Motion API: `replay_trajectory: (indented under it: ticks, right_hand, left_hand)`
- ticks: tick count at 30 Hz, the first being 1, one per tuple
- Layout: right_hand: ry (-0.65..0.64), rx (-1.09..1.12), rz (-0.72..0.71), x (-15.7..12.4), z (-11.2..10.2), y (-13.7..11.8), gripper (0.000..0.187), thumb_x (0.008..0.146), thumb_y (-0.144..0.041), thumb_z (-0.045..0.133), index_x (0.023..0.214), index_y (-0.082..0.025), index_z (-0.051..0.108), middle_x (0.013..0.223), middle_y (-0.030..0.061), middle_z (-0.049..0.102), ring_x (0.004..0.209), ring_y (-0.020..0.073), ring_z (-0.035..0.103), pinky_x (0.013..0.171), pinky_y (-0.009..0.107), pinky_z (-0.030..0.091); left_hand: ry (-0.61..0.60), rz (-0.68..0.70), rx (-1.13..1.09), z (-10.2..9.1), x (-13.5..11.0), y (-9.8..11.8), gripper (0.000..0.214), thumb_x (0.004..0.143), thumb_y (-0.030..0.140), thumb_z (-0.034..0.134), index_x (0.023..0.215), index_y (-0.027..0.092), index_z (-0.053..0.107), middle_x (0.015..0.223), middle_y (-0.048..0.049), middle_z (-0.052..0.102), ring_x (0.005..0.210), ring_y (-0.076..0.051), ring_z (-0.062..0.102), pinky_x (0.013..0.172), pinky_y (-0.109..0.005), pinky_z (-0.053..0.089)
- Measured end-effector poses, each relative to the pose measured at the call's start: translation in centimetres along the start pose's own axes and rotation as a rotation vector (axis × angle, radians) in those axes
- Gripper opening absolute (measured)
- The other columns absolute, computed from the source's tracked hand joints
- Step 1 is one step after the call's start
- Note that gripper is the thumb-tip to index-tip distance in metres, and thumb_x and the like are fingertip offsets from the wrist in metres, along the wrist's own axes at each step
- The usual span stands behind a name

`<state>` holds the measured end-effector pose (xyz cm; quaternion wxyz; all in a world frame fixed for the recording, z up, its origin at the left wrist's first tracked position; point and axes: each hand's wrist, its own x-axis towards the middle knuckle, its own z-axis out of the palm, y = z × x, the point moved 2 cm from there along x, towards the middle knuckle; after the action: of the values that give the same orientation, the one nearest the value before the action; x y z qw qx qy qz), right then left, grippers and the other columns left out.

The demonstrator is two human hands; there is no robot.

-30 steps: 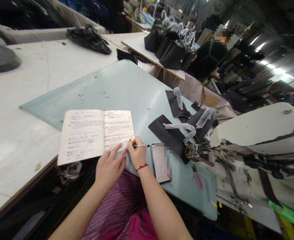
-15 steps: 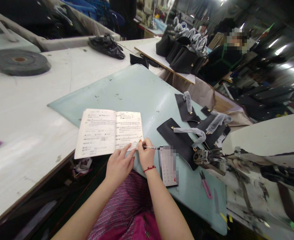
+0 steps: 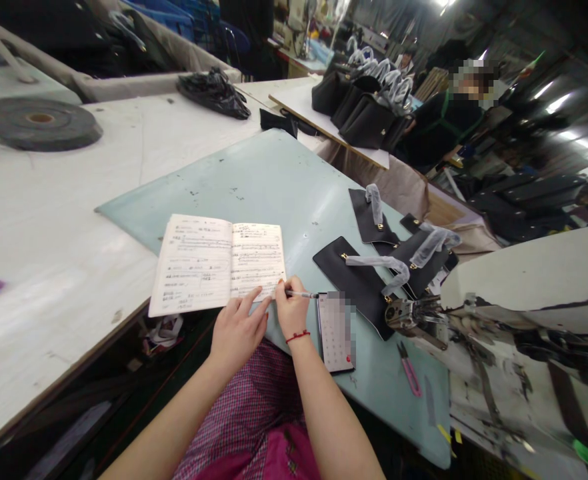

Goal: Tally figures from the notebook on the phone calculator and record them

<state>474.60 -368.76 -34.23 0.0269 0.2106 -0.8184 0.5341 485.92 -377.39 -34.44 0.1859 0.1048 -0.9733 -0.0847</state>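
At the near edge of the pale green worktop [image 3: 254, 180], an open paper notebook [image 3: 214, 263] with handwritten lines lies flat. The left hand [image 3: 237, 333] rests on the lower corner of its right page, fingers spread and grasping nothing. The right hand [image 3: 291, 313] is closed around a slim silver pen [image 3: 301, 294] whose tip meets that corner, just beside a flat dark-framed device [image 3: 335, 331]; neat writing here likely calls for the left palm pressing the page flat so the book cannot slide, and a wrist kept off the device.
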Motion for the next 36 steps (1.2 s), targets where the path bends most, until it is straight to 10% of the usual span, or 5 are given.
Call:
replay_trajectory:
  ticks: [6,11,15,21,36]
  right_hand:
    - [0.152,0.286,0.132,-0.7,-2.0,-1.0,0.025,0.085,-0.043,0.059,0.083,-0.019,0.052,0.078,0.0015,0.060,0.066,0.0125,0.055,0.057,0.023,0.047]
    - [0.024,0.400,0.117,-5.9,-6.9,-2.6,0.031,0.094,-0.037,0.045,0.118,-0.019,0.054,0.102,0.0102,0.069,0.080,0.0178,0.066,0.059,0.028,0.056]
    - [0.058,0.124,-0.001,-10.6,-13.3,-0.3,0.025,0.096,-0.028,0.041,0.111,-0.024,0.060,0.079,0.0034,0.072,0.068,0.0168,0.067,0.066,0.032,0.058]
    - [0.093,-0.296,-0.209,-14.6,-20.6,4.9,0.036,0.087,-0.022,0.057,0.123,-0.025,0.052,0.114,0.0104,0.065,0.107,0.0250,0.062,0.093,0.046,0.052]
    - [-0.076,-0.407,-0.344,-14.7,-21.0,5.2,0.043,0.085,-0.021,0.056,0.127,-0.023,0.046,0.129,0.0075,0.058,0.122,0.0247,0.050,0.108,0.050,0.036]
  left_hand:
    - [0.005,0.009,0.022,-0.5,-0.1,0.3,0.035,0.092,0.029,0.047,0.125,0.025,0.059,0.137,-0.0049,0.050,0.090,-0.025,0.051,0.081,-0.041,0.047]
    - [0.006,0.052,0.068,-0.6,-0.4,0.6,0.037,0.092,0.028,0.047,0.128,0.023,0.056,0.139,-0.0071,0.048,0.092,-0.026,0.053,0.086,-0.042,0.047]
    - [0.018,0.077,0.086,-0.3,-0.6,0.4,0.037,0.093,0.030,0.046,0.127,0.023,0.057,0.137,-0.0075,0.050,0.093,-0.026,0.053,0.087,-0.043,0.047]
    - [0.039,0.133,0.094,0.4,-0.8,0.2,0.038,0.092,0.031,0.045,0.127,0.020,0.058,0.135,-0.0100,0.051,0.098,-0.029,0.054,0.091,-0.045,0.047]
    - [-0.025,0.133,0.081,1.6,-1.1,-0.5,0.045,0.094,0.038,0.039,0.133,0.020,0.052,0.139,-0.0092,0.046,0.112,-0.031,0.050,0.099,-0.047,0.041]
